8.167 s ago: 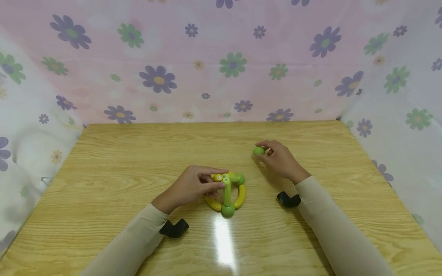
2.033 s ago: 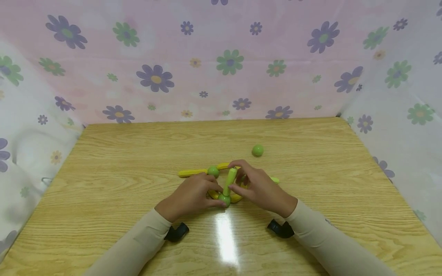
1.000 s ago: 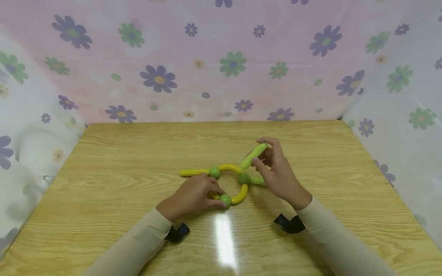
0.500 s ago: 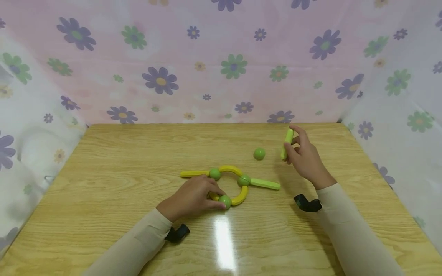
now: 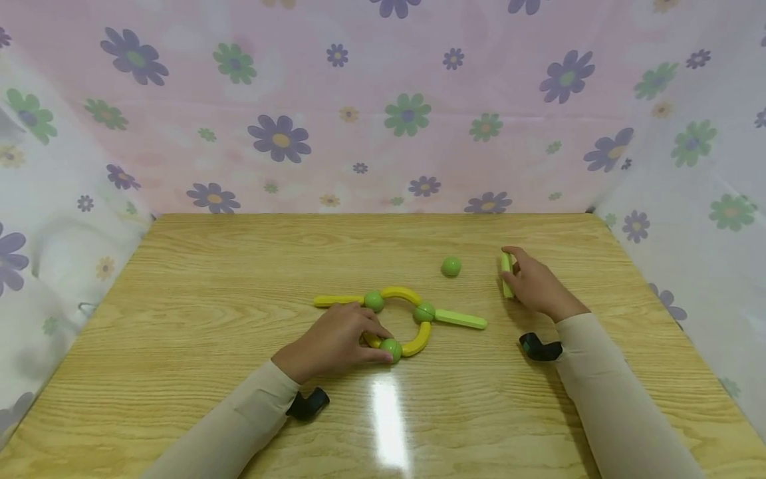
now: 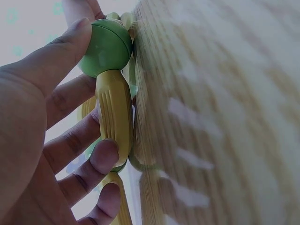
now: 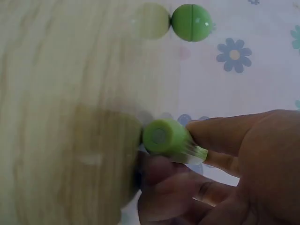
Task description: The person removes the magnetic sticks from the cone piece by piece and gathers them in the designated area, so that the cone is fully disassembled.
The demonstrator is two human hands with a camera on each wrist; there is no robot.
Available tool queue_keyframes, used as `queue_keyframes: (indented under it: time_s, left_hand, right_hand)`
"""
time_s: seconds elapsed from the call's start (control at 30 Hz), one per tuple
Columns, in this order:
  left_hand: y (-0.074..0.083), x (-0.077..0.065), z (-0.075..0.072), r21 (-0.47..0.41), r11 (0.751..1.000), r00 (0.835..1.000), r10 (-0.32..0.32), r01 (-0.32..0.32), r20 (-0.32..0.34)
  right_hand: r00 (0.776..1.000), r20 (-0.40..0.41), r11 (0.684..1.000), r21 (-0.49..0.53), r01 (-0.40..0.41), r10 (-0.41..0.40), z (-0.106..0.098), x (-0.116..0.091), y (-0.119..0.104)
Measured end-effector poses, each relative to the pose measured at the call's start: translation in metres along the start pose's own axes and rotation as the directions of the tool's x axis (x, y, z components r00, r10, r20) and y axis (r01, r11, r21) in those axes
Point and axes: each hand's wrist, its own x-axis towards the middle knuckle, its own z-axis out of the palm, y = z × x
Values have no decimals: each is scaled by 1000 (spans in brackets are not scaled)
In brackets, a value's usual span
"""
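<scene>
My left hand (image 5: 335, 339) holds the near green ball (image 5: 391, 350) of a ring built from curved yellow sticks (image 5: 416, 340) and green balls. In the left wrist view the thumb lies on that ball (image 6: 108, 51), and the other fingers reach along a curved yellow stick (image 6: 115, 117). To the right, my right hand (image 5: 541, 286) pinches a loose light green stick (image 5: 507, 276) low at the tabletop. The stick's round end (image 7: 159, 136) faces the right wrist camera. My left hand partly hides the ring's left side.
A straight yellow stick (image 5: 338, 301) points left from the far-left ball (image 5: 374, 301). Another light green stick (image 5: 459, 319) extends right from the right ball (image 5: 424, 313). Behind the ring sits a loose green ball (image 5: 451, 267) on the wooden table (image 5: 239, 259); patterned cloth (image 5: 335, 133) hangs behind.
Upright on the near ball two seconds ago, the light green stick came off in my right hand, moved right, and is now lowered to the table. My left hand has stayed at the near ball since then.
</scene>
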Motion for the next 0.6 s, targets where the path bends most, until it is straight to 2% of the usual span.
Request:
queue_keyframes:
  time_s: [0.2, 0.37, 0.5, 0.6]
  left_hand:
    - [-1, 0, -1, 3, 1000, 1000, -2, 2, 5]
    - [0, 0, -2, -2, 1000, 1000, -12, 12, 14]
    - [0, 0, -2, -18, 1000, 1000, -7, 8, 15]
    - [-1, 1, -1, -27, 1000, 1000, -2, 3, 17]
  right_hand:
    - [999, 42, 1000, -6, 16, -16, 4, 2, 7]
    - [999, 21, 999, -27, 33, -32, 6, 3, 9]
    - [998, -63, 997, -76, 23, -28, 5, 0, 4]
    - [981, -185, 995, -83, 51, -65, 5, -7, -4]
